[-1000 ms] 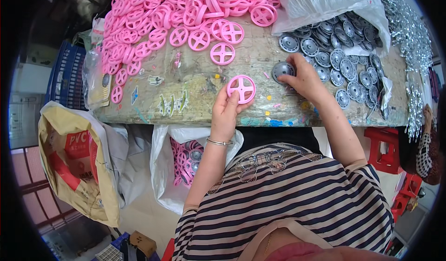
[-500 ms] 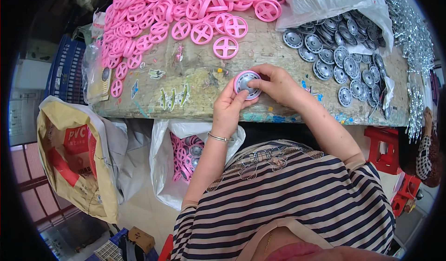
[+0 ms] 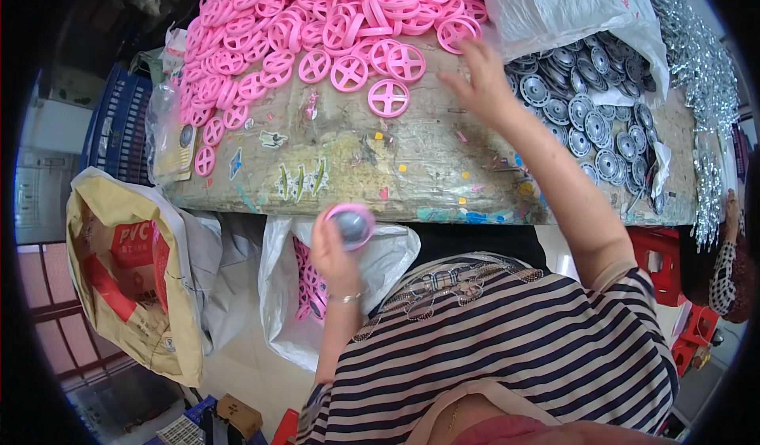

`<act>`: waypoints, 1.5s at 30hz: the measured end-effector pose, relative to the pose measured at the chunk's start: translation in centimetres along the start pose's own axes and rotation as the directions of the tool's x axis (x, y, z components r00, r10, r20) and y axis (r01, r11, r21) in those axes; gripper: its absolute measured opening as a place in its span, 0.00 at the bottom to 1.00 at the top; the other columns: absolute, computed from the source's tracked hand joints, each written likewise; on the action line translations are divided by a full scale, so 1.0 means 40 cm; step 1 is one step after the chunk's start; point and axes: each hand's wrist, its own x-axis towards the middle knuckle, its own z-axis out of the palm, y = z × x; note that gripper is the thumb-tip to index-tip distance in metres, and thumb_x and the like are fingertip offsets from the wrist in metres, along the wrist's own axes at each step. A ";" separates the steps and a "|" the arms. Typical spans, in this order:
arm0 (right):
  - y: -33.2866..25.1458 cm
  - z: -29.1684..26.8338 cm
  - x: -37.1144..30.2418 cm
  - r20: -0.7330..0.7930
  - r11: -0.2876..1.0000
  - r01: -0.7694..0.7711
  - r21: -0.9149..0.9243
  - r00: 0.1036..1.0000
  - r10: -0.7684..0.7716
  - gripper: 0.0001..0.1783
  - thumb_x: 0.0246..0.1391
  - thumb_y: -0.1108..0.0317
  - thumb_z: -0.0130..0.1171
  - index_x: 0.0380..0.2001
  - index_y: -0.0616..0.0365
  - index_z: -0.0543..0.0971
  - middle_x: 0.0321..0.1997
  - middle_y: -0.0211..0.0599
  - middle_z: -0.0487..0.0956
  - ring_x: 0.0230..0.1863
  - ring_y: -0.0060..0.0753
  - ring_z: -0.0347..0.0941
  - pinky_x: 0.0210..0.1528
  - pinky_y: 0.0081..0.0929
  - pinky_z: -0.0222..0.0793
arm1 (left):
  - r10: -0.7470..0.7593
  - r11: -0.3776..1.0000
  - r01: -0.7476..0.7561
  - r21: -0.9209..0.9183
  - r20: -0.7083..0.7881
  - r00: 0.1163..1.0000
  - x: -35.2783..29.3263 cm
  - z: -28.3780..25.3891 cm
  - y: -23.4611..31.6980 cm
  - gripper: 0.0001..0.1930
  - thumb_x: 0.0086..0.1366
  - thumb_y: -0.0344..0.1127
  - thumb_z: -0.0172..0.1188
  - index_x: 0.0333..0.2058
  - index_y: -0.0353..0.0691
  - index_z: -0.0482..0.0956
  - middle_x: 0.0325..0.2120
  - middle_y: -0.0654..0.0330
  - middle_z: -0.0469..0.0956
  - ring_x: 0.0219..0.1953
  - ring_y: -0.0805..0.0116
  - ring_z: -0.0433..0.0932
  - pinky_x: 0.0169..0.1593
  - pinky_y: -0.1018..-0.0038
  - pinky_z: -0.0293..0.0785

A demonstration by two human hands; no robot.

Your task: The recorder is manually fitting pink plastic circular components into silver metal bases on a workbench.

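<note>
My left hand [image 3: 332,256] is closed on a pink toy wheel with a grey hubcap [image 3: 353,226] set in it. Slightly smeared by motion, that hand is over the white bag [image 3: 273,287] at the table's front edge, where pink wheels [image 3: 305,275] show inside. My right hand [image 3: 484,89] reaches over the table with its fingers apart and nothing in them. Its fingertips are close to a pink four-spoke wheel [image 3: 457,35] at the edge of a large pile of pink wheels [image 3: 269,25]. Right of this hand, loose grey hubcaps [image 3: 579,112] spill from a white plastic bag [image 3: 574,5].
Leaf-like stickers [image 3: 299,182] and small coloured scraps lie on the worn wooden table [image 3: 348,140]. A tan paper sack [image 3: 170,350] stands at the left. Silver tinsel [image 3: 697,73] hangs at the right, above red stools [image 3: 661,263]. Another person [image 3: 727,263] is at the far right.
My hands have parted. The left has carried the wheel with its hubcap down and left, off the table to above the bag; the right has let go and moved up toward the pink pile.
</note>
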 end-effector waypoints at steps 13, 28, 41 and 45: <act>0.107 0.043 0.094 0.344 0.966 -0.226 -0.128 0.903 0.257 0.19 0.48 0.56 0.61 0.35 0.62 0.76 0.37 0.49 0.77 0.44 0.49 0.72 0.47 0.41 0.67 | 0.272 0.728 -0.270 0.630 0.096 0.958 -0.026 -0.147 -0.024 0.13 0.65 0.27 0.51 0.47 0.30 0.75 0.42 0.52 0.75 0.43 0.62 0.76 0.47 0.72 0.71; -0.200 -0.093 -0.124 0.339 0.938 0.040 0.346 0.926 -0.165 0.32 0.37 0.60 0.70 0.45 0.64 0.72 0.43 0.50 0.74 0.45 0.52 0.69 0.50 0.42 0.65 | -0.041 0.890 0.249 -0.383 0.476 0.879 0.064 0.260 0.010 0.22 0.69 0.30 0.48 0.59 0.31 0.59 0.50 0.52 0.71 0.49 0.67 0.74 0.51 0.70 0.74; 0.116 -0.132 -0.070 0.278 0.917 0.129 -0.377 0.960 -0.021 0.16 0.50 0.65 0.59 0.40 0.63 0.74 0.42 0.47 0.75 0.43 0.50 0.70 0.44 0.39 0.67 | -0.273 0.860 0.465 -0.209 0.581 0.767 0.078 0.261 0.020 0.17 0.71 0.35 0.44 0.55 0.36 0.64 0.42 0.52 0.76 0.40 0.58 0.81 0.35 0.70 0.83; 0.041 -0.158 -0.038 0.313 0.958 -0.273 0.085 0.920 0.234 0.09 0.58 0.67 0.52 0.37 0.63 0.74 0.28 0.44 0.77 0.30 0.42 0.73 0.34 0.33 0.68 | -0.219 0.789 0.495 -0.364 0.585 0.781 0.079 0.250 0.003 0.18 0.71 0.33 0.44 0.57 0.35 0.62 0.48 0.51 0.73 0.46 0.57 0.78 0.45 0.67 0.81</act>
